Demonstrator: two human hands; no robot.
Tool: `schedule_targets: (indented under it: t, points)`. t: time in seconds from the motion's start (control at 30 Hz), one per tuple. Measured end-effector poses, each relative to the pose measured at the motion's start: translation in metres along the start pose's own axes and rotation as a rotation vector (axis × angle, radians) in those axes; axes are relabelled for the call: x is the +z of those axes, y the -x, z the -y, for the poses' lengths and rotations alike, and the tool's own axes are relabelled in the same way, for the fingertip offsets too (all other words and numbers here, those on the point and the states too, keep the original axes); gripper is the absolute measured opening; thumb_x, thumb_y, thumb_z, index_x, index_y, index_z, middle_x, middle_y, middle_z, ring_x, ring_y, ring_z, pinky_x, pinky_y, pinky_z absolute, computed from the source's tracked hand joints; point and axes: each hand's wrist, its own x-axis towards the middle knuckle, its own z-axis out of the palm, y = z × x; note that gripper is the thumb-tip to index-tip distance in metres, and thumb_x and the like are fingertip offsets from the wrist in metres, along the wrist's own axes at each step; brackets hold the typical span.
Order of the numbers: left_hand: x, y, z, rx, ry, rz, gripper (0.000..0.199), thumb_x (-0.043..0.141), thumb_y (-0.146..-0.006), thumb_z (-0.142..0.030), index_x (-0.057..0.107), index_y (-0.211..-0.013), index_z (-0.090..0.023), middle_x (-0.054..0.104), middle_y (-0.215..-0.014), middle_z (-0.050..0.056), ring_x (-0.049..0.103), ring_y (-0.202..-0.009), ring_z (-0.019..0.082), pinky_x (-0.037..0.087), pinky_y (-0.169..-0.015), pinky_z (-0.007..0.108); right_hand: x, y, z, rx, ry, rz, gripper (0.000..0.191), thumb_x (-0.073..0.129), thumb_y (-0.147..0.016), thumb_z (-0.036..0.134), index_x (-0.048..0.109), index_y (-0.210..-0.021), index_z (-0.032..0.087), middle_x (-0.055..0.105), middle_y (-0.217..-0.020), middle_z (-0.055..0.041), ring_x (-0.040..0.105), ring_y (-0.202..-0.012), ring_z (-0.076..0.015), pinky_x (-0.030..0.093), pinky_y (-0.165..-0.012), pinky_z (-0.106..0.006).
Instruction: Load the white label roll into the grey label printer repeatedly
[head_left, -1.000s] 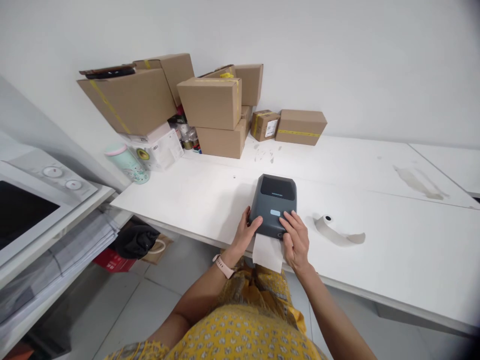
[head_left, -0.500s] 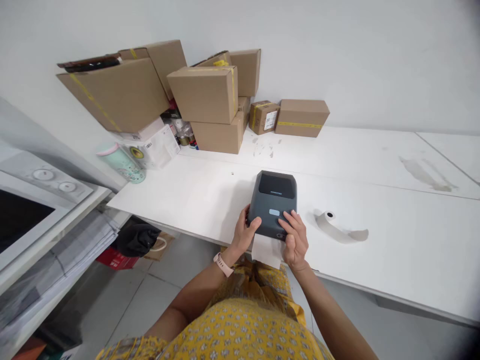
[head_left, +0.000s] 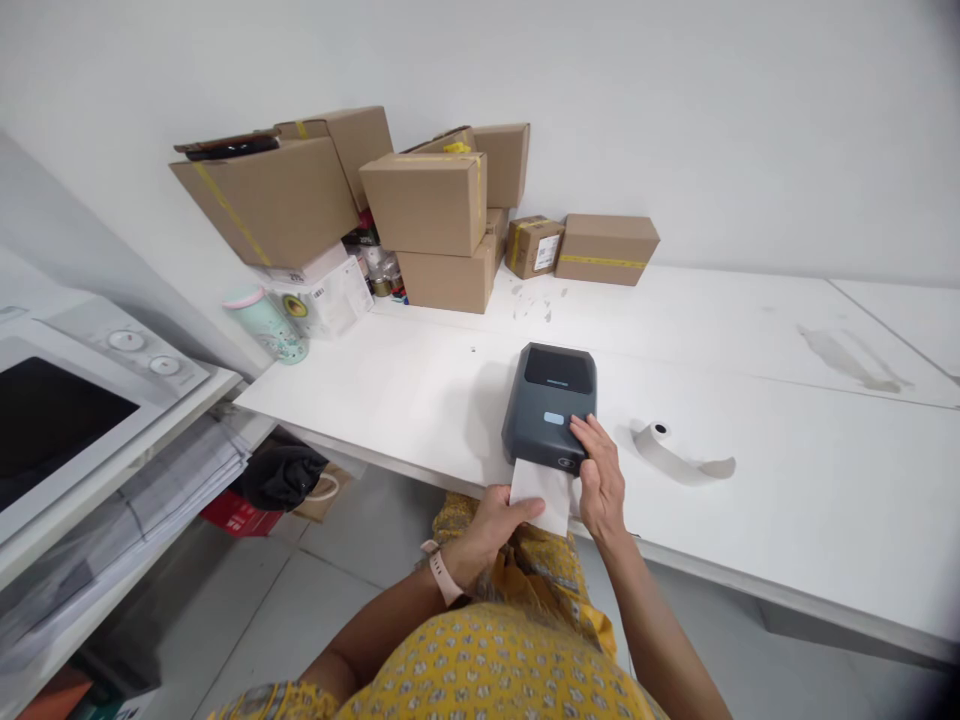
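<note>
A dark grey printer (head_left: 551,400) sits near the table's front edge, its lid down. White paper (head_left: 544,490) sticks out of its front and hangs past the edge. My left hand (head_left: 504,518) pinches this paper, thumb on top and the other fingers partly hidden beneath. Against the printer's front right corner rests my right hand (head_left: 601,475), its fingers on the top and side. Right of the printer lies a white paper roll (head_left: 667,455) with a loose, curling end.
Cardboard boxes (head_left: 427,205) are stacked at the back left, with a long box (head_left: 607,250) by the wall. A mint tumbler (head_left: 270,328) stands at the table's left end. Further left is a microwave (head_left: 82,390) on a shelf.
My left hand has left the printer's left side and moved down onto the paper, now gripping it. My right hand stays at the right corner. The view has shifted slightly.
</note>
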Motion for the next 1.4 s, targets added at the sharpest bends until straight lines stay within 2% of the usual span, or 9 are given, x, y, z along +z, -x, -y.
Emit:
schedule_targets:
  t: [0.27, 0.5, 0.57, 0.67, 0.73, 0.8, 0.97, 1.1, 1.4]
  points:
    - [-0.001, -0.005, 0.010, 0.064, -0.018, -0.047, 0.042, 0.083, -0.062, -0.047, 0.071, -0.081, -0.011, 0.065, -0.072, 0.004, 0.054, -0.066, 0.014, 0.041, -0.066, 0.028, 0.000, -0.001, 0.000, -0.018, 0.037, -0.016, 0.041, 0.032, -0.101, 0.028, 0.057, -0.134, 0.025, 0.061, -0.136, -0.0086, 0.044, -0.138, -0.0284, 0.037, -0.111, -0.056]
    - [-0.014, -0.010, 0.018, 0.102, -0.186, -0.014, 0.042, 0.074, -0.072, -0.054, 0.063, -0.073, -0.013, 0.055, -0.061, -0.001, 0.045, -0.056, 0.010, 0.034, -0.056, 0.024, -0.004, -0.027, 0.019, -0.004, 0.464, 0.131, 0.034, 0.039, -0.101, 0.029, 0.067, -0.120, 0.031, 0.062, -0.134, -0.0035, 0.054, -0.119, -0.0259, 0.036, -0.101, -0.048]
    - [-0.020, -0.009, 0.016, 0.135, -0.234, -0.061, 0.040, 0.068, -0.077, -0.055, 0.061, -0.074, -0.015, 0.054, -0.062, -0.002, 0.046, -0.056, 0.010, 0.036, -0.056, 0.024, -0.002, -0.034, 0.022, -0.032, 0.521, 0.114, 0.031, 0.041, -0.101, 0.026, 0.069, -0.115, 0.030, 0.065, -0.130, -0.0021, 0.054, -0.121, -0.0252, 0.030, -0.107, -0.050]
    - [-0.026, -0.009, 0.004, 0.261, -0.288, -0.259, 0.035, 0.060, -0.085, -0.052, 0.060, -0.080, -0.017, 0.057, -0.068, -0.001, 0.052, -0.063, 0.012, 0.041, -0.061, 0.024, 0.002, -0.040, 0.022, -0.074, 0.546, 0.097, 0.024, 0.047, -0.099, 0.026, 0.070, -0.104, 0.028, 0.069, -0.126, -0.0002, 0.047, -0.134, -0.0266, 0.013, -0.117, -0.055]
    - [-0.028, -0.013, -0.009, 0.374, -0.312, -0.383, 0.032, 0.055, -0.089, -0.049, 0.063, -0.089, -0.019, 0.064, -0.081, 0.001, 0.058, -0.075, 0.014, 0.046, -0.070, 0.026, 0.003, -0.041, 0.018, -0.052, 0.499, 0.120, 0.022, 0.048, -0.099, 0.029, 0.070, -0.101, 0.028, 0.067, -0.130, 0.0002, 0.041, -0.141, -0.0273, 0.009, -0.118, -0.057]
    - [-0.028, -0.019, -0.025, 0.466, -0.319, -0.429, 0.033, 0.051, -0.092, -0.048, 0.065, -0.103, -0.020, 0.068, -0.103, 0.005, 0.062, -0.093, 0.017, 0.048, -0.084, 0.029, 0.001, -0.037, 0.013, 0.021, 0.368, 0.140, 0.026, 0.043, -0.101, 0.034, 0.069, -0.104, 0.028, 0.061, -0.139, -0.0012, 0.036, -0.144, -0.0269, 0.014, -0.119, -0.057]
    - [-0.019, -0.031, -0.058, 0.510, -0.350, -0.285, 0.050, 0.044, -0.097, -0.052, 0.050, -0.141, -0.029, 0.046, -0.152, 0.005, 0.043, -0.140, 0.022, 0.036, -0.114, 0.034, -0.013, -0.012, 0.001, 0.363, -0.023, -0.039, 0.047, 0.028, -0.103, 0.045, 0.047, -0.143, 0.029, 0.038, -0.157, -0.0070, 0.032, -0.147, -0.0247, 0.028, -0.118, -0.055]
    - [-0.008, -0.040, -0.057, 0.455, -0.335, -0.217, 0.060, 0.042, -0.097, -0.057, 0.041, -0.149, -0.027, 0.034, -0.160, 0.005, 0.031, -0.148, 0.023, 0.029, -0.121, 0.036, -0.012, 0.007, -0.006, 0.551, -0.123, -0.051, 0.054, 0.025, -0.102, 0.050, 0.034, -0.152, 0.032, 0.034, -0.160, -0.0050, 0.032, -0.147, -0.0266, 0.025, -0.119, -0.057]
    - [-0.002, -0.050, -0.033, 0.485, -0.354, -0.294, 0.067, 0.038, -0.096, -0.060, 0.032, -0.154, -0.025, 0.021, -0.165, 0.005, 0.017, -0.153, 0.022, 0.017, -0.126, 0.039, 0.009, 0.016, -0.001, 0.555, -0.187, -0.050, 0.059, 0.024, -0.101, 0.054, 0.024, -0.157, 0.033, 0.026, -0.164, 0.0007, 0.024, -0.151, -0.0244, 0.025, -0.122, -0.052]
